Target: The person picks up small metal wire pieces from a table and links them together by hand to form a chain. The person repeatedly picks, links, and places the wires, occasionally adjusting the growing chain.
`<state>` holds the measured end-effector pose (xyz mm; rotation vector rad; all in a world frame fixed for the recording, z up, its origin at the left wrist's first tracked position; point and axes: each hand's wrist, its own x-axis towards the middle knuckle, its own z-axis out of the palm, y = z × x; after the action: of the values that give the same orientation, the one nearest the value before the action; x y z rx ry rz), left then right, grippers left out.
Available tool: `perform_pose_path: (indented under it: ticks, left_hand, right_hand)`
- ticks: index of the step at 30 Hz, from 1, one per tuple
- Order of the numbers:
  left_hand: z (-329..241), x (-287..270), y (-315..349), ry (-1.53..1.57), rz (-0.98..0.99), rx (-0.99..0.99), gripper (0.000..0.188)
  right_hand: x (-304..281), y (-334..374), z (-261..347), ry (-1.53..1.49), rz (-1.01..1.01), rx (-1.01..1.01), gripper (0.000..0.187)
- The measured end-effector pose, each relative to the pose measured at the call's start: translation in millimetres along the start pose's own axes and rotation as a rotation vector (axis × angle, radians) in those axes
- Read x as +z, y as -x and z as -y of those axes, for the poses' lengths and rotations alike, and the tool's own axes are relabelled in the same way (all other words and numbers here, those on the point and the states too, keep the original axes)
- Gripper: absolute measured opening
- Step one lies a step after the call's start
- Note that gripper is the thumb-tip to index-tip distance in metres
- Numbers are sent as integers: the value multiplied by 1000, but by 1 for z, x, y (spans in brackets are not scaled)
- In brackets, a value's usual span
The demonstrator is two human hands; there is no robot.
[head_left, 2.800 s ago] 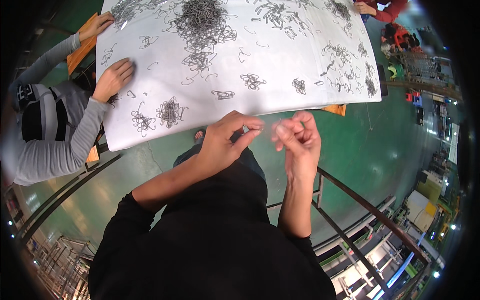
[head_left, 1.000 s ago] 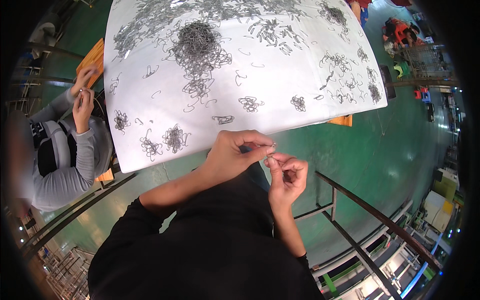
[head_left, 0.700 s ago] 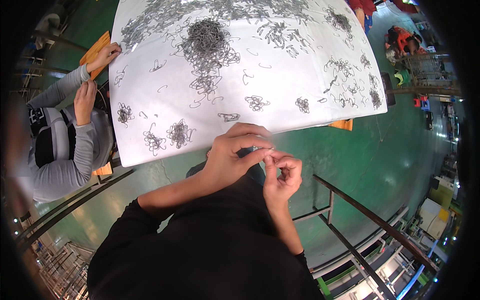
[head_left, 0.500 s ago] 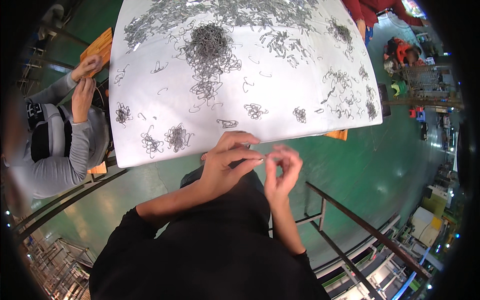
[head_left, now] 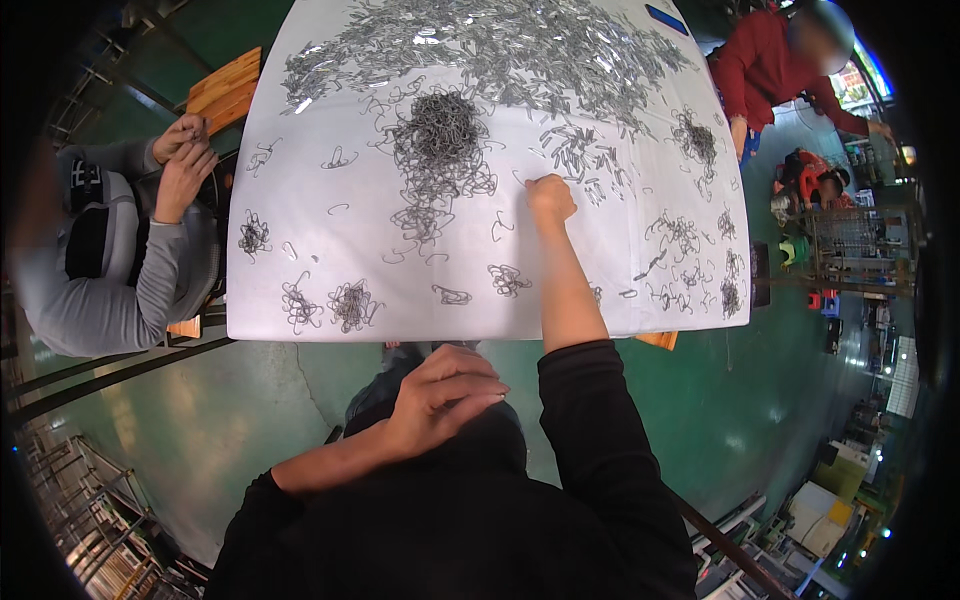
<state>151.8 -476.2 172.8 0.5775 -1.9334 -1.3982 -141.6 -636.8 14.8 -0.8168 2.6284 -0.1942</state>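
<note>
My right hand (head_left: 551, 201) reaches over the white-covered table (head_left: 590, 290), fingers closed, beside a pile of flat metal pieces (head_left: 575, 150). A thin bent wire hook (head_left: 518, 177) sticks out at its fingertips. My left hand (head_left: 445, 398) is held above my lap, short of the table edge, with thumb and fingers pinched together. A tiny pale spot shows at its fingertips; what it is cannot be made out. Left of my right hand lies a dense heap of wire hooks (head_left: 440, 130), trailing toward me.
Small clusters of hooks (head_left: 352, 305) lie along the near edge, others (head_left: 675, 235) at the right. Many flat metal pieces (head_left: 500, 50) cover the far side, near a blue phone-like object (head_left: 667, 19). A grey-sleeved person (head_left: 130, 250) sits left; a red-sleeved person (head_left: 765, 60) is far right.
My right hand has left my left hand and moved forward onto the table. My left hand stays pinched above my lap. The view has shifted, showing more of the table's far side.
</note>
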Motion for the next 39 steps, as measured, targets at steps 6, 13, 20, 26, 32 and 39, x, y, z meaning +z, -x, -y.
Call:
perform_pose_path:
  ticks: [6,13,20,26,32,39]
  left_hand:
    - [3,3,1,-5,9,-2,18]
    - [7,0,0,19,142,65,15]
    - [1,3,1,105,313,126,12]
    - [-22,17,12,124,481,138,11]
    - [-42,42,29,113,656,255,14]
    - [-62,94,53,182,726,415,12]
  right_hand:
    - [1,8,-15,-136,-67,-193,21]
    - [-122,155,-73,-777,97,-567,19]
    - [-195,334,-109,-777,221,-419,24]
    - [-188,407,-132,-754,136,-221,26]
    - [-179,451,-155,-731,-96,-48,26]
    - [-175,512,-197,-656,-294,19,29]
